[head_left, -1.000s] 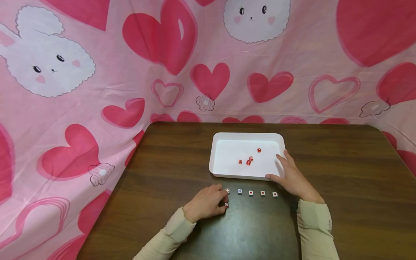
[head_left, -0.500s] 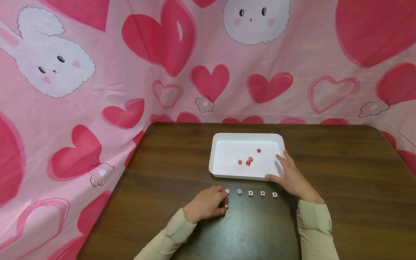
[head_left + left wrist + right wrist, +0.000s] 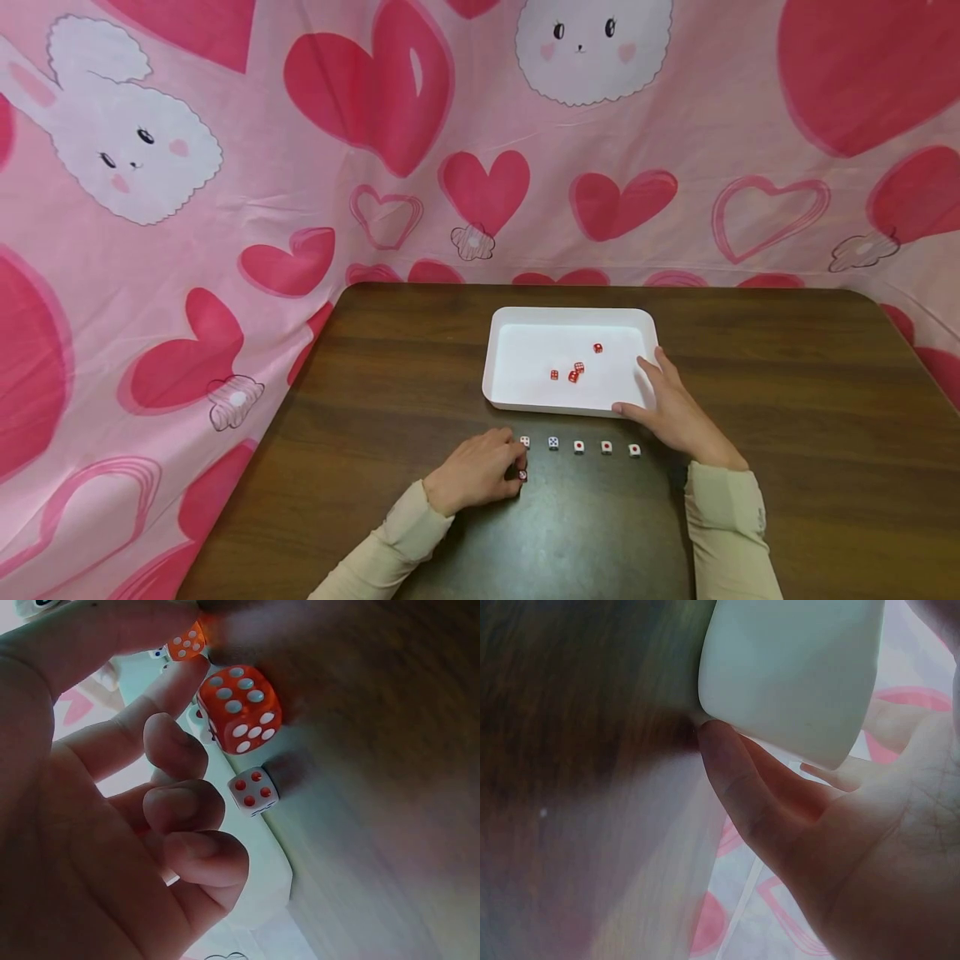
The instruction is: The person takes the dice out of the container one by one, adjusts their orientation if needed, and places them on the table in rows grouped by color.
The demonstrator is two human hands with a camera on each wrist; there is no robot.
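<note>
My left hand [image 3: 480,471] is low over the table, pinching a red die [image 3: 186,643] between thumb and index finger; in the head view only its side facing the tray's right end shows. The other fingers are loosely curled. A second red die [image 3: 240,709] stands on the table beside them, hidden under the hand in the head view. Just past it is a white die with four red pips [image 3: 253,791]. My right hand [image 3: 678,417] holds the white tray [image 3: 498,400] at its near right corner, thumb on the front wall, fingers at the right wall. Several red dice [image 3: 579,367] lie in the tray.
White dice [image 3: 579,447] stand in a spaced row on the wooden table [image 3: 390,367], between the tray and me. A pink cloth [image 3: 540,208] with hearts and rabbits hangs behind and to the left of the table.
Both hands, the tray and the dice stay in place. Only the pink cloth at the left shifts slightly.
</note>
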